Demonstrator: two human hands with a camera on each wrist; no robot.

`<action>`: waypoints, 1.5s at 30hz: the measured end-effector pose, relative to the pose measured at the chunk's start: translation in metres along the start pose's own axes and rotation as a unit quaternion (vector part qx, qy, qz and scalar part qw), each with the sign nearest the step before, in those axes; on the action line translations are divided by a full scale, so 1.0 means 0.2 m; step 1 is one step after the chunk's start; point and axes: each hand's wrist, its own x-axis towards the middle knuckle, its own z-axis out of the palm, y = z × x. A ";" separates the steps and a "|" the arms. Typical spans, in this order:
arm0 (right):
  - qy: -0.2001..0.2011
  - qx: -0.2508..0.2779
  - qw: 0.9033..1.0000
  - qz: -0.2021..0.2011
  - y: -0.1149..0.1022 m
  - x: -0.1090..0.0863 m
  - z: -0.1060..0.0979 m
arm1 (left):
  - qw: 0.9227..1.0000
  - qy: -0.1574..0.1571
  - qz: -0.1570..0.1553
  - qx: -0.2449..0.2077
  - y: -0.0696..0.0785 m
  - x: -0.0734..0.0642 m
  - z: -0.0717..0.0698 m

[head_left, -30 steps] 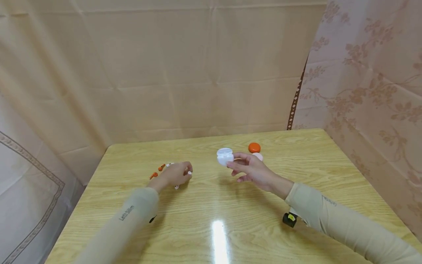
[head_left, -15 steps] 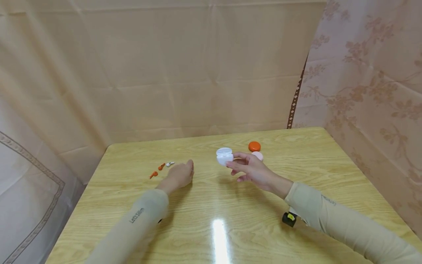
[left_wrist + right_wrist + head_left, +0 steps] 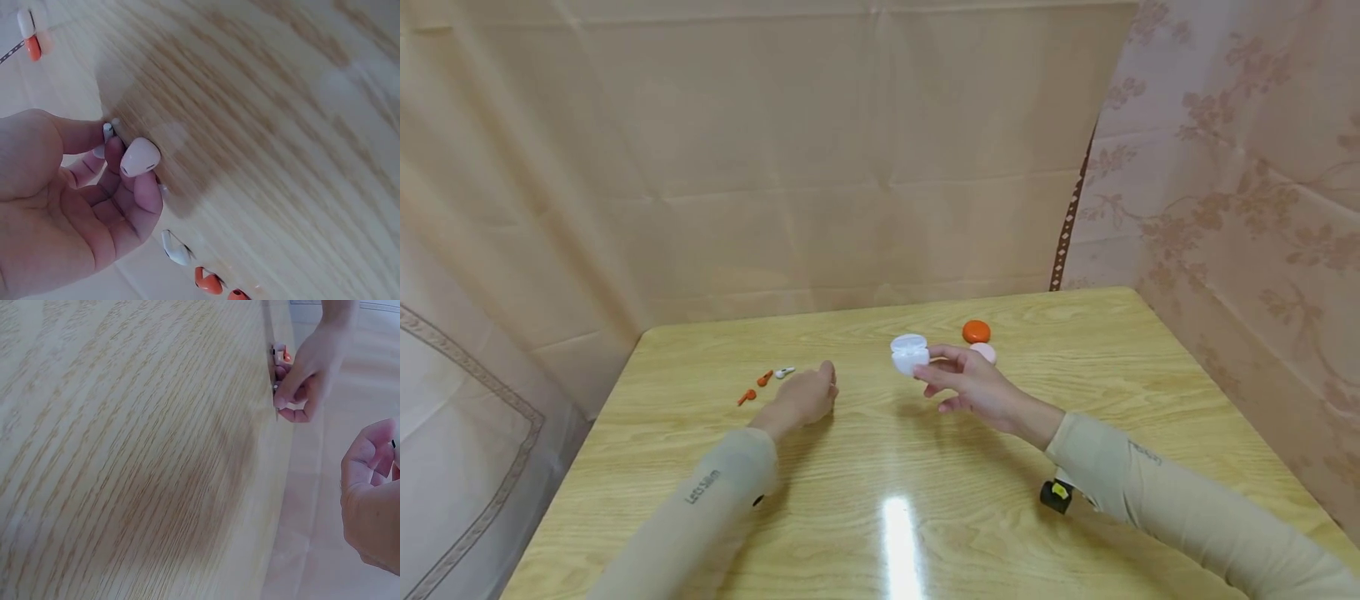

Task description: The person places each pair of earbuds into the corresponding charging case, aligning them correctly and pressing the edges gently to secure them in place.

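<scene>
Low over the left part of the table, my left hand (image 3: pixel 808 396) pinches a white earbud (image 3: pixel 107 132) between thumb and index finger. A pale pink earbud (image 3: pixel 140 156) shows right at its other fingertips in the left wrist view. My right hand (image 3: pixel 973 386) grips a white earbud case (image 3: pixel 910 357) at its side, above the table, with the lid raised. In the right wrist view only a sliver of that case shows at the right edge, beside the right hand (image 3: pixel 375 500). Beyond the left hand lie a white earbud (image 3: pixel 785 372) and two orange earbuds (image 3: pixel 765 378).
An orange case (image 3: pixel 977 332) and a pale pink case (image 3: pixel 983 353) sit behind the right hand, the pink one partly hidden. The wooden table (image 3: pixel 880 467) ends at a beige curtain (image 3: pixel 850 167) at the back.
The left hand has shifted slightly right and closer to the table. A small earbud seen below it earlier no longer shows in the head view. The right hand and case stay in place.
</scene>
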 end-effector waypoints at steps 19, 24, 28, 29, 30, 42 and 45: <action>0.012 0.010 1.000 0.008 -0.01 0.00 0.00 | 0.992 0.081 0.092 -0.043 -0.04 -0.04 -0.09; 0.006 0.008 1.000 0.007 -0.01 0.00 0.00 | 0.984 0.106 0.137 -0.038 -0.01 -0.03 -0.10; 0.004 0.006 1.000 0.006 -0.01 0.00 0.00 | 0.981 0.113 0.157 -0.028 0.01 -0.03 -0.11; 0.004 0.006 1.000 0.006 -0.01 0.00 0.00 | 0.979 0.118 0.165 -0.023 0.02 -0.03 -0.12; 0.003 0.006 1.000 0.006 -0.01 0.00 0.00 | 0.977 0.123 0.172 -0.018 0.02 -0.03 -0.12; 0.001 0.001 1.000 0.011 -0.01 0.00 0.00 | 0.959 0.170 0.219 -0.060 0.12 -0.04 -0.12; 0.000 -0.001 1.000 0.010 -0.01 0.00 0.00 | 0.953 0.185 0.229 -0.068 0.16 -0.04 -0.14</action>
